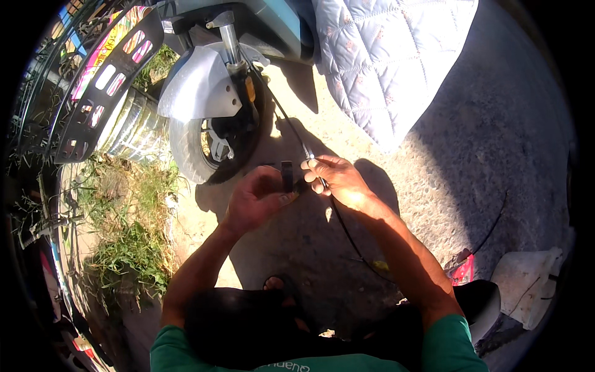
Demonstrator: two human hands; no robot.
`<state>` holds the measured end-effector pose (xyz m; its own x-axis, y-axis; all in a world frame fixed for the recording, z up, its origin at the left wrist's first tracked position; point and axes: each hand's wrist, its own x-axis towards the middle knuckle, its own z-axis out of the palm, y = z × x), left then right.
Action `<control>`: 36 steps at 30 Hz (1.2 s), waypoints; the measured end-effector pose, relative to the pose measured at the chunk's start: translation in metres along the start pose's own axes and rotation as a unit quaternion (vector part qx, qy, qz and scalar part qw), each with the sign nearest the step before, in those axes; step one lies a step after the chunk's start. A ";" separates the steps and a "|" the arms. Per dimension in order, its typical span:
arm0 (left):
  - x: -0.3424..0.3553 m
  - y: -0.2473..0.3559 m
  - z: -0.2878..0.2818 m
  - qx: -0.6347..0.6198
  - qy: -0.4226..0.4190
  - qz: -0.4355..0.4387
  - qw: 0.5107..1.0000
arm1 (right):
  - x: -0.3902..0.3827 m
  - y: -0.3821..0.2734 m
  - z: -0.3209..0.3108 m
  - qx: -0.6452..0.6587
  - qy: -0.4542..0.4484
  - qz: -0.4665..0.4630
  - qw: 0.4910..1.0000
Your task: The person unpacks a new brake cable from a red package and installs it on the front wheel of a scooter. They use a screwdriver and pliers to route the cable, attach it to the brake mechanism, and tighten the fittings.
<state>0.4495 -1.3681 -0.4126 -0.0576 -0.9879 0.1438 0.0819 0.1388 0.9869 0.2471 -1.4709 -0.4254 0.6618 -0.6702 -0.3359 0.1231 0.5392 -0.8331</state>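
My left hand (255, 197) is closed round a narrow black object (287, 176) with a shiny upper edge; its kind does not show clearly. Close beside it, my right hand (338, 178) pinches a thin black cable (288, 115) at a silvery metal fitting (310, 155). From the fingers the cable runs up toward the fork of a front wheel (192, 152). Its other stretch passes below the right hand and curves down to the ground by my right forearm. The two hands are nearly touching, over shaded concrete.
A silver mudguard (201, 87) covers the wheel, under a blue vehicle body (279, 28). Quilted pale cloth (387, 59) hangs at the upper right. Grass (130, 254) and a black slotted rack (111, 80) lie left. A whitish bucket (527, 288) and red packet (463, 271) are at lower right.
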 end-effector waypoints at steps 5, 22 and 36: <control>0.018 0.015 0.002 -0.224 0.017 -0.088 0.971 | -0.005 -0.001 0.002 0.009 -0.001 -0.002 1.000; 0.021 0.007 0.017 -0.287 0.021 -0.200 0.937 | -0.010 -0.009 -0.005 -0.026 -0.062 0.012 0.998; 0.129 0.096 0.126 0.018 -0.164 -0.252 0.953 | -0.084 -0.086 -0.076 0.208 0.000 -0.098 0.973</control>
<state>0.3246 -1.4735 -0.2906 -0.3892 -0.8557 -0.3410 -0.0731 -0.3404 0.9374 0.1250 -1.4998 -0.3590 0.5962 -0.7804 -0.1886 0.5357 0.5616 -0.6306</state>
